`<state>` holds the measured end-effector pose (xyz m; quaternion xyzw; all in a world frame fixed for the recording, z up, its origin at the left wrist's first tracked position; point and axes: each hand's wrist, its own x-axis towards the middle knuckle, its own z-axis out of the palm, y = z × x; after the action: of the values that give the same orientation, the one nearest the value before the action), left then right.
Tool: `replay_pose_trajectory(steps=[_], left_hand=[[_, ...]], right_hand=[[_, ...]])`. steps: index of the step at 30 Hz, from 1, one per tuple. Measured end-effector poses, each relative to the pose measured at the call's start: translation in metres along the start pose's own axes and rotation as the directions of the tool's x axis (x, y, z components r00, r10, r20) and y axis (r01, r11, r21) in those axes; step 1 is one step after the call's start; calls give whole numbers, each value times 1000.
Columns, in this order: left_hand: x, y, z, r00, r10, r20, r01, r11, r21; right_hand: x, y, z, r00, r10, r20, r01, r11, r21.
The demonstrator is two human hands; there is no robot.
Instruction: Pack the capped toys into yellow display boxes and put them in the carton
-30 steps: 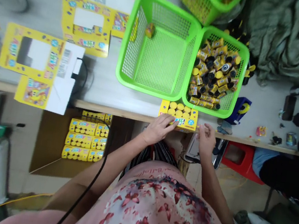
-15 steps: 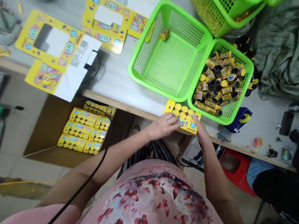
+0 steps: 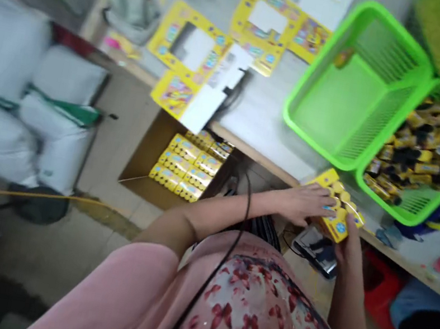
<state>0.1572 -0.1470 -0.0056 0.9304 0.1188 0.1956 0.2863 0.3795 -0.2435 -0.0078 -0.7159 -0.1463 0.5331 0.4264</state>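
Between my two hands is a yellow display box (image 3: 336, 230) with several round yellow-capped tubs (image 3: 341, 194) showing in its cut-out. My left hand (image 3: 307, 202) lies over the box's left end, fingers bent across it. At the right end, my right hand (image 3: 351, 241) grips the side, its fingers partly hidden. The box is tilted at the table's front edge. Just beyond it, a green basket (image 3: 411, 214) holds many small yellow-and-black tubs (image 3: 427, 150). Left of that stands a larger green basket (image 3: 318, 139) with one small item inside.
Flat yellow cartons (image 3: 177, 92) lie on the table, one overhanging its edge. Below, an open cardboard box (image 3: 137, 164) holds packed yellow boxes (image 3: 181, 163). White sacks (image 3: 57, 141) stand at left. A blue tape dispenser (image 3: 413, 229) is at right. A black cable (image 3: 222, 270) hangs before me.
The view has swung left, so the table appears shifted right and turned. My hands have raised and tilted the yellow display box at the table edge.
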Motion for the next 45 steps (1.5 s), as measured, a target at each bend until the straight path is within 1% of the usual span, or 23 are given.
replay_pose_trajectory(steps=[2,5,8,10,13,15,18,20,22,25,29,32,34,35,37,38,39,40,41,42,43,44,45], left_hand=[[0,-2,-2,1000,-21,1,21,1000,-20],[3,-8,3,1000,-25,15,25,1000,10],[7,-12,8,999,30,30,-30,1000,6],[6,-13,9,998,50,25,-50,999,-6],[0,-20,8,999,37,-12,-37,999,-33],[-2,-29,7,998,34,-48,-38,996,-78],[-3,-39,4,998,54,-41,-59,986,-158],[-3,-40,3,998,53,-25,-57,982,-178],[-3,-37,4,999,22,-27,-26,987,-162],[-5,-35,7,999,-19,-35,15,994,-112],[-8,-38,11,999,-4,-52,1,998,-66],[-8,-40,11,998,4,-67,-4,1000,10],[-9,-36,8,997,23,-72,-18,997,76],[-11,-30,6,995,41,-87,-32,994,103],[-24,-11,0,986,77,-148,-59,991,123],[-36,2,-3,974,84,-212,-63,992,105],[-52,17,-4,965,59,-254,-44,997,64],[-72,31,-4,952,10,-306,-9,1000,8],[-94,46,-3,936,-47,-350,25,998,-65],[-117,59,0,914,-137,-383,80,984,-161],[-141,71,3,890,-243,-387,149,955,-258],[-164,81,7,847,-377,-374,243,901,-359],[-187,88,12,780,-527,-337,352,815,-460]], right_hand=[[-2,11,-1,1000,-9,9,9,1000,-1],[-3,18,1,1000,-20,-10,20,1000,-7],[-6,17,6,998,-44,-55,43,999,-8],[-10,13,11,998,-37,-56,37,999,4],[-10,11,18,999,8,-33,-7,999,36],[-6,11,21,1000,9,-21,-8,999,46],[-3,14,22,999,-37,-13,38,998,52],[-4,17,23,998,-69,0,69,996,62],[-4,20,23,997,-78,13,77,994,74],[-2,22,22,999,-46,9,45,996,79],[4,22,22,1000,-14,3,14,998,56],[5,20,26,1000,3,4,-4,997,73],[3,17,29,1000,10,-5,-9,995,95],[1,15,30,1000,5,-13,-4,995,104],[-7,11,28,1000,-10,-23,12,993,115],[-13,10,26,1000,-9,-16,11,994,110],[-20,10,22,1000,0,-2,0,995,102],[-27,12,19,1000,12,19,-14,996,84],[-35,15,15,999,20,39,-22,998,51],[-42,20,13,998,17,57,-17,1000,1],[-47,27,13,997,3,74,2,998,-63],[-51,36,15,995,-21,93,34,990,-135],[-53,47,20,991,-46,122,71,976,-208]])
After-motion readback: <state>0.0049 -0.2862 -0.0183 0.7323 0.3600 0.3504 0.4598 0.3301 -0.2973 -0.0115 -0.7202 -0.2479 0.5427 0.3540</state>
